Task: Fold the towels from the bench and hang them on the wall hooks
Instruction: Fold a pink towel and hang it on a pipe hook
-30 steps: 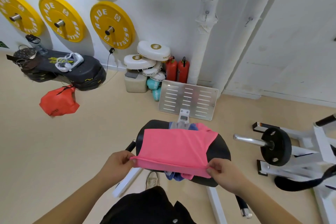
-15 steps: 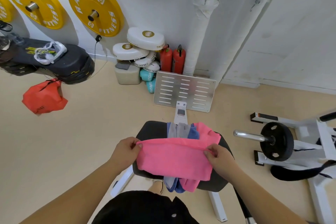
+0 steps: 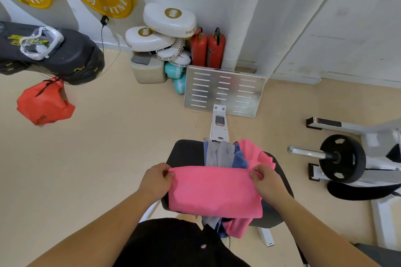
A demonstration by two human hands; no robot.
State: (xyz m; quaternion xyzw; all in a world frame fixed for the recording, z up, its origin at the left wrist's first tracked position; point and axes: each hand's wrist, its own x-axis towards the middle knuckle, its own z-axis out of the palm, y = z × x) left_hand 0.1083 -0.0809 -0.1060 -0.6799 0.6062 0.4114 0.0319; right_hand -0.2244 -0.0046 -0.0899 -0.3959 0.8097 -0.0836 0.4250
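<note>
Fingers do the work here. At my far left a red bag (image 3: 44, 104) is well clear of the job. Nearer in, my left hand (image 3: 155, 181) pinches the left end of the pink towel (image 3: 214, 193) at its top edge, thumb and fingers curled onto the cloth. I hold it there so the edge stays straight while the rest drapes over the near side of the black bench (image 3: 184, 151). Beyond that edge a grey towel (image 3: 219, 155), a blue towel (image 3: 239, 159) and 1 more pink towel (image 3: 256, 154) lie bunched on the pad, not yet folded. My right hand (image 3: 268, 182) pinches the other end of the same edge, level with the left, so the cloth stays taut between the 2 grips. I judge it needs another fold before any hook, and no hook is in view. At my far right a black weight plate (image 3: 342, 158) sits on its bar, well apart
</note>
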